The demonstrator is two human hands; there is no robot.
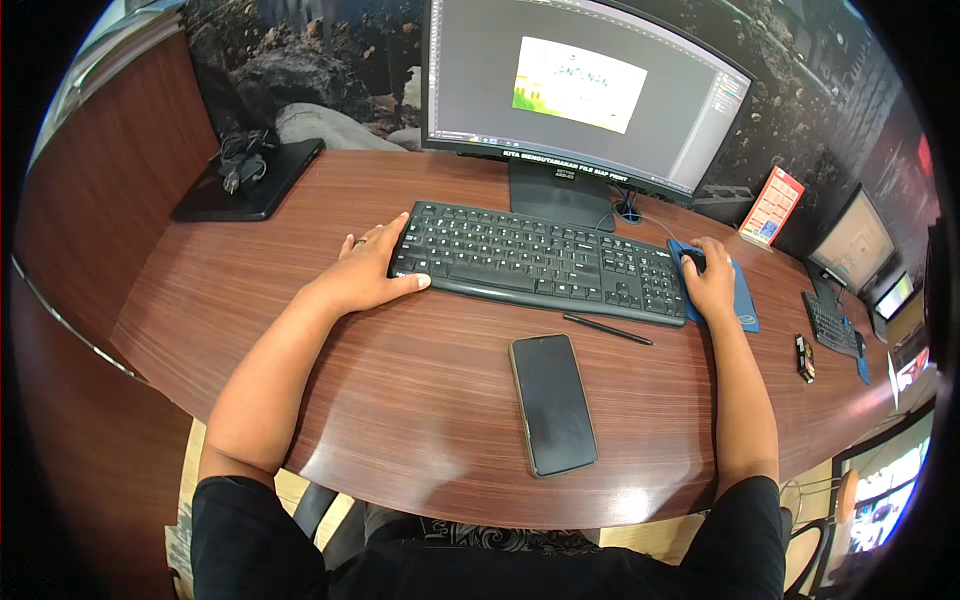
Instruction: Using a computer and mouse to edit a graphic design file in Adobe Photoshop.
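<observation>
My left hand (368, 272) lies at the left end of a black keyboard (525, 256), thumb on its near corner and fingers spread along its side. On a blue mouse pad (744, 300) at the keyboard's right end, my right hand (712, 286) is wrapped over a dark computer mouse (690, 259), which its fingers partly hide. Behind the keyboard stands a monitor (475, 75) displaying an editing window with a green, yellow and white picture. A smartphone (555, 405) with a dark screen lies nearer me, and a black pen (608, 329) rests between it and the keyboard.
At the back left, a cable (240, 165) is bunched on a flat black device (285, 175) beside a wooden partition (110, 180). To the right are a red and white desk calendar (772, 207), a small dark box (805, 358), and a second monitor (853, 238) with its keyboard (830, 323).
</observation>
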